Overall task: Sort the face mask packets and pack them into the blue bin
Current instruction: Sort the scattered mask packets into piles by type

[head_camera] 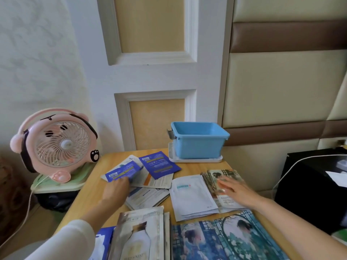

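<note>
Hands, two, bare, both low over the light wooden tabletop (pixel 90 196). Far left, off the tabletop: round pink plastic desk fan (pixel 62 145), not part of the job. Left hand (pixel 116 187): fingertips at the near edge of a dark blue foil face mask packet (pixel 122 172); pinching or merely touching, cannot tell. Just beyond, a second dark blue packet (pixel 159 165) lies across white printed packets (pixel 159 182). Centre: stack of plain white packets (pixel 189 196). Behind it, at the tabletop's far edge, the rectangular blue plastic bin (pixel 199 145); no packet shows inside. Right hand (pixel 234 188): released, fingers spread flat on a pile of illustrated packets (pixel 225 174). Step in hand, by judgement: sorting by kind, packing not yet begun. Next move calls for uniting the two blue packets, then squaring each pile before lifting it into the bin.
</note>
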Tool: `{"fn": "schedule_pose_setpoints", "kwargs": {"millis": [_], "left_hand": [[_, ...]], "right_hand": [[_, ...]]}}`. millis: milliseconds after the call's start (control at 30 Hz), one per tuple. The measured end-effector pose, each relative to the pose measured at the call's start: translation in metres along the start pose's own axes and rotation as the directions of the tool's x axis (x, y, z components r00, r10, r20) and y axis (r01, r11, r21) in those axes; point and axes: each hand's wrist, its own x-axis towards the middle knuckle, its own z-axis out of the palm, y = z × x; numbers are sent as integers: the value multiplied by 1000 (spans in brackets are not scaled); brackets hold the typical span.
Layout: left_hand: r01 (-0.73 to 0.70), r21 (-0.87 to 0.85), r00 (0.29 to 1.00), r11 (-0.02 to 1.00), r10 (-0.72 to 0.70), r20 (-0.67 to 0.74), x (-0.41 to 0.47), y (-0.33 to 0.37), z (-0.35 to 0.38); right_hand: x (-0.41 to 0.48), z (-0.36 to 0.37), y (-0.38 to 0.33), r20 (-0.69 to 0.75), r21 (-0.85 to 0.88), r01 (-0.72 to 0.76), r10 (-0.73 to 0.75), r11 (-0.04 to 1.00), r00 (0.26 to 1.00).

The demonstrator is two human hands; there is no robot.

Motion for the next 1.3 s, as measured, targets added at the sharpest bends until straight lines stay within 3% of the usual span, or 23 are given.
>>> {"fn": "schedule_pose_setpoints", "kwargs": {"millis": [33, 100, 167, 200, 267, 333, 400, 500, 600, 633, 667, 733, 767, 833, 933, 1167, 1233, 1300], "left_hand": [[13, -52, 995, 999, -18, -98, -4, -1, -11], [3, -380, 952, 925, -119, -283, -10, -5, -32], [-14, -715, 924, 699, -263, -276, -15, -2, -59], [-21, -799, 920, 601, -301, -251, -14, 2, -71], [-27, -861, 937, 508, -288, -199, -16, 14, -94], [-39, -849, 969, 527, -186, -160, -26, 28, -115], [-101, -796, 975, 597, -101, -199, -35, 35, -128], [-153, -782, 970, 605, -61, -237, -43, 39, -132], [-122, -833, 978, 540, -75, -192, -47, 41, -136], [-109, -892, 982, 440, -90, -165, -48, 40, -136], [-88, -958, 986, 271, -116, -124, -44, 36, -132], [31, -993, 997, -112, -60, 38, -36, 27, -126], [102, -972, 995, -214, 29, 99, -34, 24, -123], [207, -956, 974, -210, 136, 181, -38, 27, -117], [277, -953, 958, -119, 108, 265, -45, 38, -109], [291, -954, 953, -77, -65, 296, -58, -7, -97], [307, -952, 949, -3, -69, 307, -77, -36, -92], [323, -942, 945, 89, -76, 317, -102, -68, -86]], "right_hand": [[1, -1, -3, -75, 23, 6, -4, 1000, 997], [-2, -6, -17, -264, 162, 88, -42, 983, 964], [-1, -12, -38, -365, 305, 187, -67, 934, 929], [-2, -16, -51, -383, 377, 220, -64, 900, 922], [-4, -24, -81, -352, 588, 243, -27, 772, 936], [-9, -34, -108, -252, 804, 224, -26, 550, 967], [-13, -42, -126, -94, 919, 143, -148, 367, 984], [-24, -47, -146, -8, 951, 101, -303, 293, 953], [-26, -44, -154, -41, 923, 129, -241, 363, 970], [-25, -42, -154, -55, 907, 141, -220, 396, 974], [-24, -40, -153, -77, 906, 155, -207, 394, 975], [-23, -34, -153, -124, 944, 165, -156, 286, 980], [-23, -31, -155, -137, 966, 160, -124, 205, 983], [-23, -23, -163, -150, 979, 162, -98, 125, 984], [-23, -12, -176, -125, 961, 155, -139, 231, 982], [-20, -6, -179, 27, 864, 105, -253, 492, 967], [-10, 0, -178, 29, 808, 100, -209, 581, 977], [14, 7, -168, -67, 662, 137, -123, 737, 990]]}}
